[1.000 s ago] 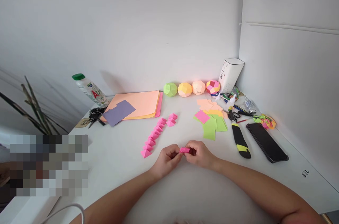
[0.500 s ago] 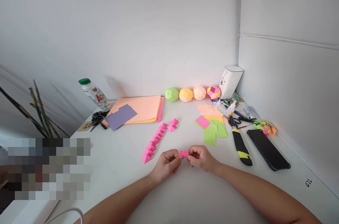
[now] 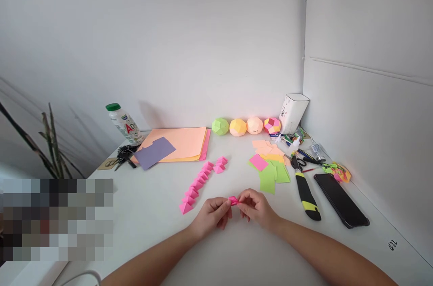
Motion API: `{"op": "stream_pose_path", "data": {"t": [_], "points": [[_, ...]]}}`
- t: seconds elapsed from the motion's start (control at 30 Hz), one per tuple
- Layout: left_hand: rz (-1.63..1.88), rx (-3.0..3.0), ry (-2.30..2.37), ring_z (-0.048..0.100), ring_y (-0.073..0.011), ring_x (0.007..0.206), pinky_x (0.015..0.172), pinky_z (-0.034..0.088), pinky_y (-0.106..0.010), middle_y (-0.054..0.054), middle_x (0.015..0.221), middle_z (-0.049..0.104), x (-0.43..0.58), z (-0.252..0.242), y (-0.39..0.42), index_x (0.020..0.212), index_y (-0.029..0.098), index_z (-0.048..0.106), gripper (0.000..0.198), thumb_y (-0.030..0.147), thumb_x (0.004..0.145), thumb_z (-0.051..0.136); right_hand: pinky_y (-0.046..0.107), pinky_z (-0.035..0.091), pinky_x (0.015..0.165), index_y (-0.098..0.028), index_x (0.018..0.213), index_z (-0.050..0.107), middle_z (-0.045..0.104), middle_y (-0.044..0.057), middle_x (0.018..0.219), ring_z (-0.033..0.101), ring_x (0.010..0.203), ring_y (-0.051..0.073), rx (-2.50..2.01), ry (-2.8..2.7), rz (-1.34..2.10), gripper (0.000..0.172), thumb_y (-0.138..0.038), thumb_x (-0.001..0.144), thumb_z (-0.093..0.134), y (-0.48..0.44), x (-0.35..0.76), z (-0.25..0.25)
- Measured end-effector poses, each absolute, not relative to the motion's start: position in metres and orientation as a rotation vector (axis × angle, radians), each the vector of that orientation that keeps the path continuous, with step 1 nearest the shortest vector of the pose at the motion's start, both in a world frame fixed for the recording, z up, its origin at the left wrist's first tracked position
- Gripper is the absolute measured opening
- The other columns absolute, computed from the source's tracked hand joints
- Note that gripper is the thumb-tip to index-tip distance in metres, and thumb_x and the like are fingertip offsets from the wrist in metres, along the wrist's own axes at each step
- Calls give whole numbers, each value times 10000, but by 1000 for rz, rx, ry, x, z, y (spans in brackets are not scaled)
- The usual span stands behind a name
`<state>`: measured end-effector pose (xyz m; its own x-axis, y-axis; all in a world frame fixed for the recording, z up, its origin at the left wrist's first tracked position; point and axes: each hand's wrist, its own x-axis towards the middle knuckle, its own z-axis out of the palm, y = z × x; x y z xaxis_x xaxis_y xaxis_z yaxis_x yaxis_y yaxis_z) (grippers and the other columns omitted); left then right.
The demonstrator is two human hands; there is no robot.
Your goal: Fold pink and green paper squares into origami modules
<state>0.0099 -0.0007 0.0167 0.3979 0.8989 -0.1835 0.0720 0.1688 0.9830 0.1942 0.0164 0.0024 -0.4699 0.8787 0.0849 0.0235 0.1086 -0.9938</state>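
Between my hands is a small piece of pink paper, bent along its creases. My left hand pinches its left end between thumb and fingers. On the other side, my right hand grips the right end the same way. Fingertips cover both ends of the paper. Just beyond my left hand, a slanting row of folded pink paper units lies on the white table, with a few more units beside its far end.
Right of centre lie green paper squares and a pink square. A black-and-yellow cutter and black phone are farther right. Paper balls line the wall. Peach sheets and a bottle stand back left.
The pink paper, flat and facing me before, is now bent inward between my fingers. My right fingers have come closer to my left. The whole view has shifted slightly.
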Motion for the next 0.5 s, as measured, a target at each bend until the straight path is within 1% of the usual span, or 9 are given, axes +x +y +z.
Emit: {"op": "stream_pose_path", "data": {"t": [0.07, 0.17, 0.23, 0.33, 0.43, 0.5], "points": [[771, 1251, 994, 413, -75, 365, 408, 285, -205, 46, 437, 488, 10, 16, 0, 650, 150, 558, 437, 537, 831, 466, 213, 441, 423, -181, 753, 537, 568, 25, 777, 567, 542, 112, -820, -1738, 1290, 166, -324, 827, 580, 15, 194, 2], [787, 1233, 975, 412, -76, 370, 405, 276, -205, 55, 449, 481, 10, 17, 1, 691, 156, 562, 403, 532, 816, 497, 259, 494, 558, -186, 762, 601, 592, 51, 778, 587, 662, 146, -678, -1916, 962, 128, -262, 849, 548, 15, 193, 0], [788, 1224, 966, 405, -75, 387, 415, 278, -209, 51, 474, 482, 10, 18, 1, 712, 154, 577, 397, 530, 814, 502, 271, 501, 616, -190, 786, 633, 603, 61, 770, 588, 707, 156, -642, -2001, 817, 136, -234, 864, 530, 14, 193, -1], [791, 1190, 968, 400, -75, 434, 439, 286, -216, 43, 564, 496, 11, 21, -2, 860, 157, 614, 400, 542, 778, 545, 261, 501, 612, -189, 818, 656, 605, 65, 772, 583, 683, 148, -655, -2079, 749, 168, -234, 885, 508, 14, 193, -2], [777, 1194, 974, 382, -85, 464, 453, 278, -220, 61, 545, 448, 11, 23, -4, 1042, 164, 587, 498, 565, 748, 569, 270, 503, 615, -193, 841, 666, 604, 71, 784, 586, 687, 155, -699, -2098, 762, 216, -261, 907, 472, 14, 193, -2], [768, 1221, 967, 366, -86, 468, 454, 271, -221, 65, 538, 431, 10, 23, -5, 1099, 161, 563, 542, 577, 752, 555, 286, 504, 627, -201, 860, 671, 606, 79, 808, 591, 708, 167, -727, -2090, 806, 233, -283, 912, 459, 14, 194, -1]]}}
